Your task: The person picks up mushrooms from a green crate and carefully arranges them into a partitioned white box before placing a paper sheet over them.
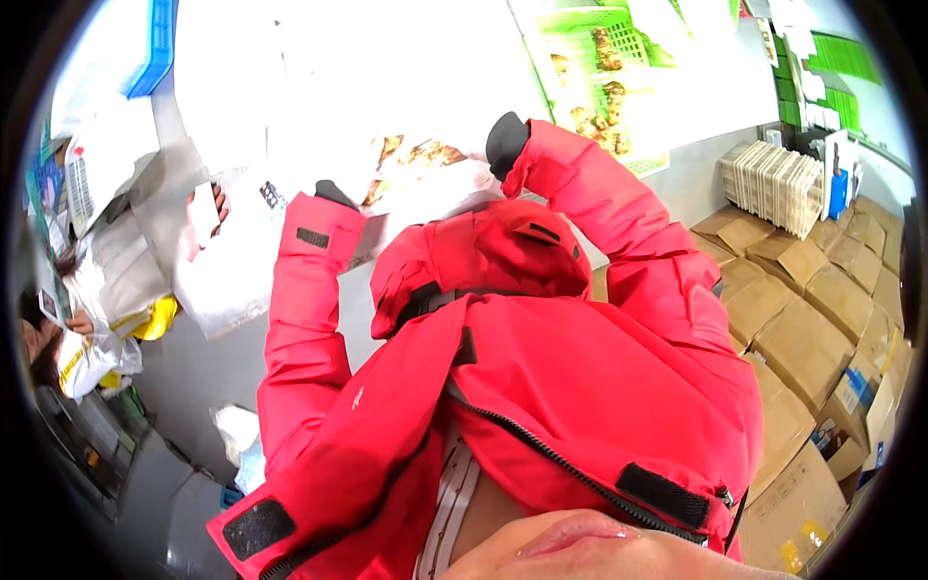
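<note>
Both my arms reach forward in red sleeves over a glaring white work surface (348,77). Beyond the left black cuff (335,192), my left hand is lost in the glare, close to brown, mottled pieces (425,155) that look like mushrooms. They lie among whitish, washed-out material between my two cuffs. My right hand bends inward past its black cuff (507,145), toward the right side of those pieces. Its fingers cannot be made out either, so what each hand grips is unclear.
Bright green baskets (633,159) with more brown mushroom-like pieces stand ahead on the right. Cardboard boxes (797,338) cover the floor at right, near stacked pale crates (771,188). A blue crate (152,48) is far left; another person's hand (220,201) holds a phone-like object below it.
</note>
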Tool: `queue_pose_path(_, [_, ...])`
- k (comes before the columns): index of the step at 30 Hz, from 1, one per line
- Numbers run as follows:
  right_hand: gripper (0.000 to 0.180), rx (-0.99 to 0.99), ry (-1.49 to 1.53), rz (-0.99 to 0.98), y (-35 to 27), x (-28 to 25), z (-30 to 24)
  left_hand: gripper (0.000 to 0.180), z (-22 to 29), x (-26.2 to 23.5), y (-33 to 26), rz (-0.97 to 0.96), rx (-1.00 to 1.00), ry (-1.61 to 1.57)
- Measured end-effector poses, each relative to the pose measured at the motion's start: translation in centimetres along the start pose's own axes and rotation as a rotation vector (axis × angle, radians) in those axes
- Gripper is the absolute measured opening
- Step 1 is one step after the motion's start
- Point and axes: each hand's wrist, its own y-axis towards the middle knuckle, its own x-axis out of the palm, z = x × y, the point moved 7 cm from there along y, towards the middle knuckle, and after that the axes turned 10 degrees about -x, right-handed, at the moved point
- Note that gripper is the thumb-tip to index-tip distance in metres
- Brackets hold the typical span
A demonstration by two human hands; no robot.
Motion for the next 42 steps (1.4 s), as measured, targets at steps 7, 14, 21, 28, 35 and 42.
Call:
queue_pose_path(7, [0.046,0.678,-0.349,0.083,-6.1,-6.3,14.5,0.051,9.2,-4.0,-3.1,0.354,0.399,0.672])
queue_pose_path(14, [0.049,0.738,0.044,-0.058,-8.8,-2.3,24.3,0.032,11.7,-4.9,-4.0,0.396,0.323,0.701])
queue_pose_path(21, [0.052,0.292,0.373,0.578,-1.9,-12.0,9.5,0.029,9.2,-4.3,-3.6,0.475,0.294,0.626])
queue_pose_path(28, [0.041,0.211,0.916,0.066,2.8,2.2,2.4,0.021,11.5,-5.2,-3.1,0.209,0.177,0.218])
queue_pose_path(35, [0.033,-0.039,0.494,-0.271,3.0,2.8,2.8,0.026,11.2,-5.3,-4.0,0.42,0.306,0.422])
queue_pose_path(42, [0.057,0.016,0.354,-0.452,4.1,8.4,2.7,0.031,9.4,-4.7,-3.2,0.361,0.229,0.462])
